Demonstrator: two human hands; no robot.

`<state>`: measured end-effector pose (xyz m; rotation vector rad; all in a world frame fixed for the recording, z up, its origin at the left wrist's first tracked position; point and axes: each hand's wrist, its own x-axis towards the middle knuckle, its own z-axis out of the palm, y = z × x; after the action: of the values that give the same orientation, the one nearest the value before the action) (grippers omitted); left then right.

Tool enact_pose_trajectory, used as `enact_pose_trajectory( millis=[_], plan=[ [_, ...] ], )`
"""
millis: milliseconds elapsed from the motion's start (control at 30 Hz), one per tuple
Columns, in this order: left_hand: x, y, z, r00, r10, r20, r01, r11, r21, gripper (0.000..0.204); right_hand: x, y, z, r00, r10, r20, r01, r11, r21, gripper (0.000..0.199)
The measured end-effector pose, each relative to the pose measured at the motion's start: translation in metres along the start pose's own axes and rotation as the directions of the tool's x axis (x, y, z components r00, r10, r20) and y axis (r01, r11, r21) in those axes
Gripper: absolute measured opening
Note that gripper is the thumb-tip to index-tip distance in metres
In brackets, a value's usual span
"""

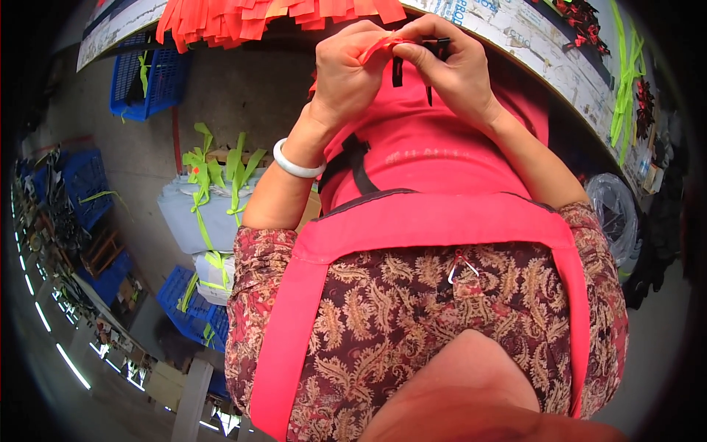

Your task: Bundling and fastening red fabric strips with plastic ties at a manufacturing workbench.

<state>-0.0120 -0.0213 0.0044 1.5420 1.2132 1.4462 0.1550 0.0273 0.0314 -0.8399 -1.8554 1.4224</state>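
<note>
My left hand (352, 70) pinches a strip of orange fabric (379, 48) close to the table's near edge. Against it, my right hand (455, 72) is closed on a black strap piece (398, 72), whose dark ends poke out below and beside the fingers. Strip and strap meet between my two thumbs; the fingers partly hide the join. Just beyond, a thick row of orange fabric strips (250, 20) hangs over the table edge. Both hands are in front of my pink apron (434, 162).
The table (530, 55) curves across the top, with neon yellow-green strips (624, 81) and red-and-black pieces (582, 26) on its right. Blue crates (151, 77) and a tied grey bundle (184, 214) stand at the left. A clear plastic bag (613, 214) lies at the right.
</note>
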Motion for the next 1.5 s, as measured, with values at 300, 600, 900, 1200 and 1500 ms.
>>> enact_pose_trajectory(
  millis=[300,600,900,1200,1500],
  plan=[
    [-0.003,0.0,0.002,0.997,-0.078,0.018,0.079,0.994,-0.071,0.006,-0.004,0.003,0.002,0.996,-0.085,-0.005,0.085,0.996,-0.03,0.012],
    [0.008,0.007,-0.002,0.993,-0.06,0.097,0.052,0.995,0.084,0.01,-0.002,0.007,0.0,0.998,-0.028,-0.055,0.029,0.999,0.013,0.012],
    [0.011,0.018,-0.015,0.98,-0.163,0.111,0.163,0.987,0.01,0.009,-0.004,0.011,-0.011,0.995,-0.078,0.054,0.081,0.996,-0.037,0.013],
    [0.009,0.024,0.004,0.993,-0.12,0.007,0.119,0.97,-0.212,0.005,-0.014,0.013,0.008,0.965,0.125,0.23,-0.132,0.991,0.017,0.025],
    [0.016,0.019,-0.043,0.87,-0.452,-0.196,0.326,0.827,-0.459,0.01,0.063,-0.019,-0.004,0.985,0.126,0.12,-0.131,0.991,0.028,0.022]
  ],
)
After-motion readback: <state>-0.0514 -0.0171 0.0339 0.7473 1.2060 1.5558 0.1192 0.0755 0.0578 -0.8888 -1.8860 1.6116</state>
